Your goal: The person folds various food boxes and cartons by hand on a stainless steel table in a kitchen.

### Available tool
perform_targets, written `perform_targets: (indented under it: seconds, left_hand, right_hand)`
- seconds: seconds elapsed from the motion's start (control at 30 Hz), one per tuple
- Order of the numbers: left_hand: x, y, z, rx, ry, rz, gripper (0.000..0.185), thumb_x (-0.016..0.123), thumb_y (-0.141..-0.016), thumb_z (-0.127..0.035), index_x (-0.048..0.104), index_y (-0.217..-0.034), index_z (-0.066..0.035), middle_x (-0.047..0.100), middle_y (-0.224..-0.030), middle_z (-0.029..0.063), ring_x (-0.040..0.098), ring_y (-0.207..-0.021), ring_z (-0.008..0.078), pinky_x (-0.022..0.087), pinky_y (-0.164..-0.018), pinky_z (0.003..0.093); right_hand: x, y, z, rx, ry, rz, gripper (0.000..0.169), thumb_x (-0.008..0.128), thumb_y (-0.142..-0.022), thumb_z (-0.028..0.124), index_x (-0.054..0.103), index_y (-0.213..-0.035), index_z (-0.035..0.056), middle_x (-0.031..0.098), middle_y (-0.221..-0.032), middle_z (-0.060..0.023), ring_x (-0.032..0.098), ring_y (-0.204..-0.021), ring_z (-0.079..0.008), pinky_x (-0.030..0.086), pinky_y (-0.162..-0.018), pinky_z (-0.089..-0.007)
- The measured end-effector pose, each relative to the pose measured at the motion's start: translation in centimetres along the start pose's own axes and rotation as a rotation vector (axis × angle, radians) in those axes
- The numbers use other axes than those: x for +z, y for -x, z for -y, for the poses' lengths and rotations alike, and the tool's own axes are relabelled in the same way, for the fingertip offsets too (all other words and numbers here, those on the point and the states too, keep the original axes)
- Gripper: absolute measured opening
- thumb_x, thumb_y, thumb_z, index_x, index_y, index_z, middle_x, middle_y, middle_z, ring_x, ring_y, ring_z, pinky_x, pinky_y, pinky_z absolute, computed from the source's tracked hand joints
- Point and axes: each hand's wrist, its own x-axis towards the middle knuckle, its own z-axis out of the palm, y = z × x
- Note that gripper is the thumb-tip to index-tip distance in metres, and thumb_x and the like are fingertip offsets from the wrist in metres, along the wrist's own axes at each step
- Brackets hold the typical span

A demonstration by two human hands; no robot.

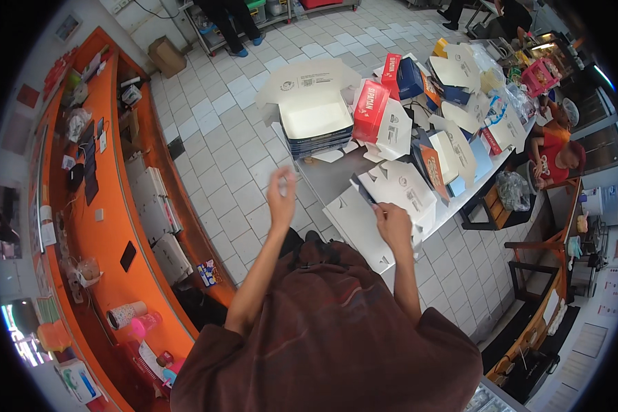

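My right hand [394, 226] grips the near edge of a partly folded cardboard box blank [402, 188], its white inner face up and a dark outer side showing at the left edge. Beneath it lies a flat white cardboard blank [355, 229] at the corner of the steel table [322, 177]. My left hand [281, 198] is raised left of the table, blurred, fingers slightly curled and apart, with nothing visible in it. Just beyond stands a stack of nested dark blue boxes [316, 139], the top one with its lid open. A red-and-white box [376, 116] leans beside the stack.
More cardboard boxes [456, 149] and plastic packaging [515, 100] crowd the table's far side. An orange counter [113, 195] runs along my left, bearing a phone [128, 256] and cups [127, 314]. A person in red [556, 159] sits at the right; other people stand farther back.
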Motion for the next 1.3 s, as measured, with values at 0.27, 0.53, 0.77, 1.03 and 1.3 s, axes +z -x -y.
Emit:
perform_targets:
  seconds: [0.27, 0.53, 0.77, 1.03, 1.3]
  left_hand:
    - [2.9, 7.9, -12.0, -0.415, 0.694, 0.778, 0.073, 0.069, -0.096, -0.044, 0.04, -0.147, 0.0, 0.055, -0.137, 0.0105, 0.056, -0.122, 0.0195, 0.047, -0.101, 0.0361]
    - [0.1, 6.5, -17.8, 0.209, 0.642, 0.385, 0.082, 0.087, -0.079, -0.031, 0.041, -0.14, 0.0, 0.052, -0.135, 0.0126, 0.051, -0.127, 0.0221, 0.038, -0.109, 0.0366]
    - [-2.0, 4.4, -21.2, 0.961, 0.18, 0.163, 0.062, 0.076, -0.087, -0.039, 0.06, -0.13, 0.002, 0.061, -0.128, 0.0267, 0.06, -0.122, 0.0428, 0.044, -0.106, 0.0517]
    - [-6.0, 2.9, -20.3, 1.237, -0.281, 0.149, 0.041, 0.066, -0.093, -0.035, 0.068, -0.12, -0.004, 0.068, -0.126, 0.0226, 0.064, -0.121, 0.0385, 0.051, -0.099, 0.0488]
    - [-3.9, 4.5, -20.5, 0.936, 0.135, 0.059, 0.057, 0.068, -0.09, -0.048, 0.069, -0.123, -0.002, 0.057, -0.134, 0.0342, 0.065, -0.117, 0.0437, 0.057, -0.095, 0.0461]
  right_hand:
    - [-6.2, 5.8, 7.5, -0.162, -1.064, 0.274, 0.021, 0.057, -0.104, 0.014, 0.064, -0.118, -0.0006, 0.072, -0.093, -0.003, 0.062, -0.083, -0.006, 0.05, -0.075, -0.0237]
    - [-6.3, 5.9, 11.9, -0.739, -0.608, -0.147, 0.037, 0.069, -0.089, 0.009, 0.07, -0.126, 0.0116, 0.044, -0.147, -0.025, 0.05, -0.129, -0.0375, 0.042, -0.107, -0.0435]
    - [-7.3, 7.8, 14.2, -0.725, -1.449, 0.261, 0.071, 0.074, -0.091, 0.02, 0.041, -0.153, 0.0094, 0.022, -0.163, -0.0189, 0.025, -0.151, -0.0343, 0.028, -0.119, -0.0509]
    - [-8.3, 5.6, 12.8, -0.388, -1.496, 0.201, 0.044, 0.061, -0.102, 0.014, 0.048, -0.141, -0.0026, 0.067, -0.123, -0.0099, 0.066, -0.1, -0.0123, 0.051, -0.089, -0.0275]
    - [-2.8, 5.5, 17.8, -0.316, -1.905, 0.01, 0.025, 0.055, -0.106, 0.015, 0.06, -0.124, -0.0015, 0.069, -0.116, -0.0106, 0.07, -0.098, -0.018, 0.062, -0.083, -0.0348]
